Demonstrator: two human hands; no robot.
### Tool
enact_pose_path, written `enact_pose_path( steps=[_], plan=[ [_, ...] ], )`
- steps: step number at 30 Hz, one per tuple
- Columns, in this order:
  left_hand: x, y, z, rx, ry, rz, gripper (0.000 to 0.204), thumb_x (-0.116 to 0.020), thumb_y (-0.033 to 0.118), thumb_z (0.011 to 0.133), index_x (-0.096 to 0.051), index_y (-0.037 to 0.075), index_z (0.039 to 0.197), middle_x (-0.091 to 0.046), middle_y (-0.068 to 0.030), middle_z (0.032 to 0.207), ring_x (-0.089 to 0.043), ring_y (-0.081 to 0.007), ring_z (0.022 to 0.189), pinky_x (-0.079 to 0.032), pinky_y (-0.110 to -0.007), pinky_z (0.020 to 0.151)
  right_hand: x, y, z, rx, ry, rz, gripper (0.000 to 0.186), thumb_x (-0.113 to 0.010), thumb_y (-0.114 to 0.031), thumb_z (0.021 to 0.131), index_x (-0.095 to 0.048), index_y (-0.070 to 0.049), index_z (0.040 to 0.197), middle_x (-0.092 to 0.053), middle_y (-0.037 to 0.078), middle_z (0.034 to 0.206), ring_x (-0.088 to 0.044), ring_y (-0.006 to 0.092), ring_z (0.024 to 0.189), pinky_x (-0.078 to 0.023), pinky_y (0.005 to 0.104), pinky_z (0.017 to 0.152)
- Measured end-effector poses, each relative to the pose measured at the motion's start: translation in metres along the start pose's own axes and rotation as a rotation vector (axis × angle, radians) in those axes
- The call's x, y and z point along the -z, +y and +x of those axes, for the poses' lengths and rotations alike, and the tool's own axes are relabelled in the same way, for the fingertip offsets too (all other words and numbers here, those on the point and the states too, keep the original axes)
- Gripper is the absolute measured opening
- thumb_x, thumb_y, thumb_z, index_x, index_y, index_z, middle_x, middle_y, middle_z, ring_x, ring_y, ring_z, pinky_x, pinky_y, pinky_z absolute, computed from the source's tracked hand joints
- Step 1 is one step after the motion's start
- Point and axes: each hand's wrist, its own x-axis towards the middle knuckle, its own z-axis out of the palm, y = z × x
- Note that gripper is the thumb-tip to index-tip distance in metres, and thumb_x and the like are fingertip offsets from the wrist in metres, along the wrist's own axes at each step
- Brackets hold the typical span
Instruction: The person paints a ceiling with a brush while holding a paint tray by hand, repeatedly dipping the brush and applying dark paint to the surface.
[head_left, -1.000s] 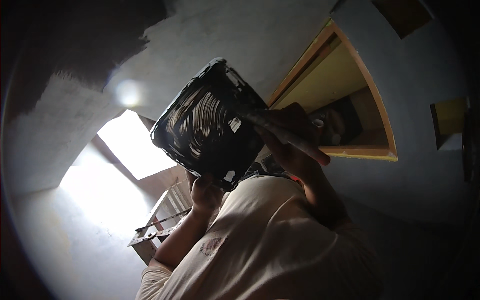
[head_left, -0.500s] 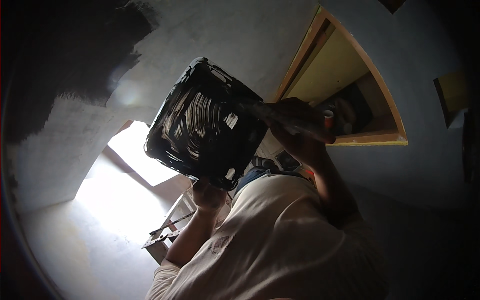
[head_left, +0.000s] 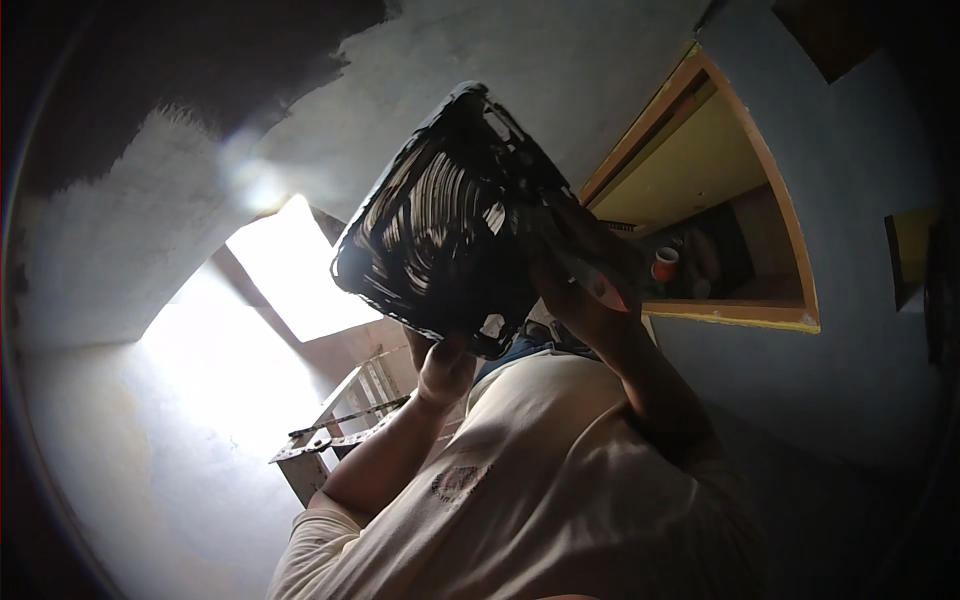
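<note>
A rectangular paint tray [head_left: 440, 230], smeared with black paint in curved streaks, is held up tilted in front of my chest. My left hand [head_left: 447, 372] is closed on its lower edge, with some fingers hidden behind it. Over the tray's right side, my right hand [head_left: 590, 285] is wrapped round a paintbrush [head_left: 600, 288] with a reddish handle end. The brush's head lies in shadow against the dark paint, so whether it touches the tray is hard to make out.
Black paint [head_left: 200, 60] with a ragged edge covers part of the grey wall [head_left: 420, 50]. A wood-framed recess [head_left: 690, 160] at right holds a red cup [head_left: 665, 264]. Beside my left arm stands a paint-spattered ladder [head_left: 320, 450]. Bright window light [head_left: 300, 270] enters at left.
The tray has shifted up and right in view and tilts more. My right hand has moved slightly left and down with the paintbrush. The recess and ladder also shifted as the view turned.
</note>
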Motion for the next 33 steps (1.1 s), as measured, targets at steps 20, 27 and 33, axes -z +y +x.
enact_pose_path(
  steps=[20,27,33],
  plan=[
    [-0.008,0.013,0.022,0.148,0.028,-0.230,0.069,-0.048,0.035,0.098,-0.037,-0.005,0.153,-0.057,-0.0192,0.142,-0.061,-0.0273,0.124,-0.049,-0.040,0.107,0.011,0.009,0.078,0.195,-0.807,0.288,0.019,-0.085,-0.016,0.083,-0.079,-0.010,0.100,-0.077,0.005,0.100,-0.074,0.0226,0.092,-0.059,0.0357,0.084],
    [-0.013,0.023,0.023,0.196,0.052,-0.283,0.067,-0.058,0.023,0.090,-0.039,0.000,0.150,-0.058,-0.0190,0.140,-0.061,-0.0329,0.127,-0.053,-0.046,0.107,0.007,0.002,0.097,-0.083,-0.987,0.222,0.022,-0.083,-0.026,0.086,-0.071,-0.008,0.091,-0.072,0.010,0.088,-0.072,0.0277,0.082,-0.056,0.0371,0.074],
    [-0.016,0.028,0.022,0.263,0.068,-0.357,0.069,-0.060,0.026,0.089,-0.041,-0.002,0.149,-0.059,-0.0196,0.138,-0.062,-0.0334,0.125,-0.052,-0.046,0.107,0.006,0.002,0.097,0.008,-0.871,0.154,0.025,-0.083,-0.027,0.086,-0.069,-0.008,0.093,-0.070,0.006,0.084,-0.070,0.0242,0.080,-0.056,0.0376,0.075]
  ],
)
